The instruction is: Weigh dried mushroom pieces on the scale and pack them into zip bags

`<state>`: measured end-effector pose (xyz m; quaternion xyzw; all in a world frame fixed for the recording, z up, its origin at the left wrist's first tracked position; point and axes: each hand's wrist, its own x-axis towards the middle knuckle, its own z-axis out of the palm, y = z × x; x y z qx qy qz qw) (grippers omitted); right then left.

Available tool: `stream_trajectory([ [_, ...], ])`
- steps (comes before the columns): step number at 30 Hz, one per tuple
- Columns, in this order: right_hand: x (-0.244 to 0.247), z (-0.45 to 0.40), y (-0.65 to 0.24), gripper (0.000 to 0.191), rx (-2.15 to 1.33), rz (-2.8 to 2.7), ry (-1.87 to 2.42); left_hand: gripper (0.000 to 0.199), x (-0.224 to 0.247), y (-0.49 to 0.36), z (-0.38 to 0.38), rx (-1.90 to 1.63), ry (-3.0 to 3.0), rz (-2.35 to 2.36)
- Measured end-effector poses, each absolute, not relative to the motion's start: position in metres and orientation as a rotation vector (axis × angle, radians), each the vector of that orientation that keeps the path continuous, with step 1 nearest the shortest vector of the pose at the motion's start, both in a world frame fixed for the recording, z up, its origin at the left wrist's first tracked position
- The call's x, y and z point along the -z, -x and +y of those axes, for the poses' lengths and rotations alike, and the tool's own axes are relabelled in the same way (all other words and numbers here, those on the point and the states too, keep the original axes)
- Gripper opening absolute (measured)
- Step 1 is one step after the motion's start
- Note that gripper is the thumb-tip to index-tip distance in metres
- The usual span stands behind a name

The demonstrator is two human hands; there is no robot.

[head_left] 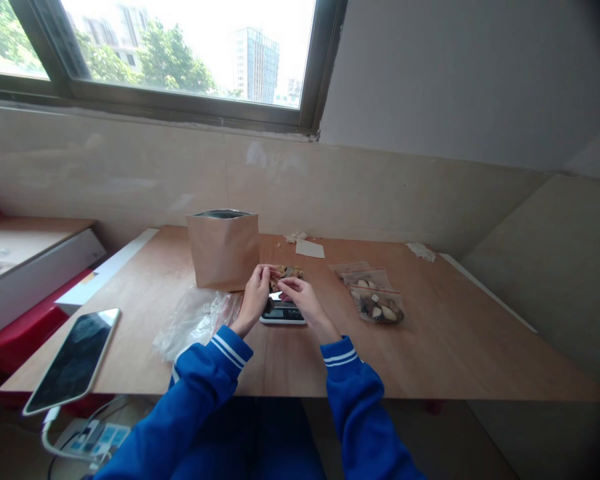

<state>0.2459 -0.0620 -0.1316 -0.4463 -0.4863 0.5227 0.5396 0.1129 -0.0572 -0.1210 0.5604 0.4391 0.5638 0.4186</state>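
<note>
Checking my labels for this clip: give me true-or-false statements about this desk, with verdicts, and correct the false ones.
The left hand and right hand are both above the digital scale. True.
The kraft paper pouch stands upright on the wooden table. True.
The crumpled clear plastic bag lies beside the left hand. True.
The smartphone lies on the floor. False: the smartphone lies screen up on the table.
The clear bags of dried pieces sit left of the scale. False: the clear bags of dried pieces sit to its right.

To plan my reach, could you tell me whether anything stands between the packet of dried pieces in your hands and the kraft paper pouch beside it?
Only the left hand stands there: its fingers hold the packet's edge facing the kraft paper pouch. No other object shows in that gap.
</note>
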Motion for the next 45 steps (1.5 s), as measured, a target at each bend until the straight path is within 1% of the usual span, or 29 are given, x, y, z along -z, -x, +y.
stream_trajectory([
  [3, 0.141, -0.059, -0.259, 0.040, -1.148, -1.055, 1.086, 0.036, 0.125, -0.108, -0.056, -1.396, -1.368, 1.220],
  [7, 0.161, -0.052, -0.285, 0.044, -0.955, -0.930, 1.166, 0.045, 0.133, -0.096, -0.055, -1.234, -1.145, 1.301],
  [12, 0.186, -0.033, -0.315, 0.050, -0.779, -0.821, 1.243, 0.047, 0.136, -0.082, -0.059, -1.063, -0.943, 1.369],
  [16, 0.194, -0.011, -0.322, 0.049, -0.719, -0.855, 1.216, 0.043, 0.136, -0.078, -0.066, -0.963, -0.864, 1.338],
  [23, 0.199, 0.015, -0.308, 0.043, -0.720, -0.945, 1.195, 0.029, 0.136, -0.079, -0.070, -1.000, -0.782, 1.271],
  [31, 0.204, 0.011, -0.300, 0.037, -0.681, -0.990, 1.207, 0.021, 0.132, -0.073, -0.076, -1.034, -0.807, 1.124],
  [37, 0.214, 0.007, -0.319, 0.037, -0.633, -0.947, 1.284, 0.033, 0.136, -0.071, -0.074, -1.140, -0.765, 1.072],
  [42, 0.223, 0.008, -0.311, 0.038, -0.663, -0.988, 1.302, 0.032, 0.140, -0.073, -0.073, -1.195, -0.779, 1.065],
  [45, 0.224, 0.009, -0.304, 0.037, -0.655, -1.030, 1.311, 0.034, 0.144, -0.071, -0.072, -1.184, -0.851, 1.129],
])
